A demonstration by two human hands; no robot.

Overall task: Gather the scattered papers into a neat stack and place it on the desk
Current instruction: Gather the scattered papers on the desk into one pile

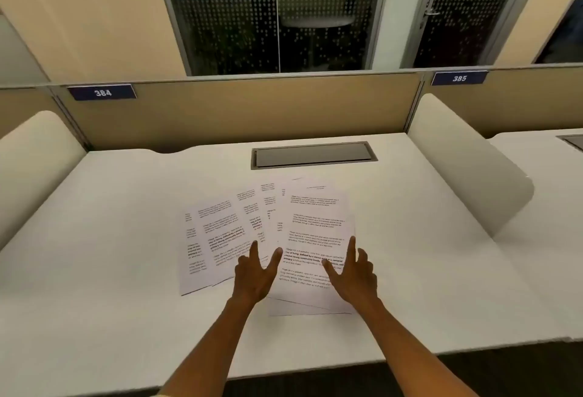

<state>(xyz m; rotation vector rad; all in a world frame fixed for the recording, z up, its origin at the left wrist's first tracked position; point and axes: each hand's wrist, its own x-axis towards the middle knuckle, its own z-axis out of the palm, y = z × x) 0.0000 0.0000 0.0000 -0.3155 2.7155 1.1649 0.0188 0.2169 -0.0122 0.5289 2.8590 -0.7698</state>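
Several printed white papers (220, 239) lie fanned out and overlapping in the middle of the white desk (110, 239). The topmost sheet (315, 223) lies at the right of the fan. My left hand (255, 273) rests over the lower middle of the fan with its fingers spread and holds nothing. Over the lower right part of the topmost sheet is my right hand (355, 273), also with fingers apart and empty. Both hands cover parts of the sheets' lower edges.
A grey cable flap (312, 155) is set into the desk behind the papers. Rounded white side dividers stand at the left (34, 156) and right (467, 163). A tan back panel (252, 109) carries the label 384. The desk's front edge runs near my forearms.
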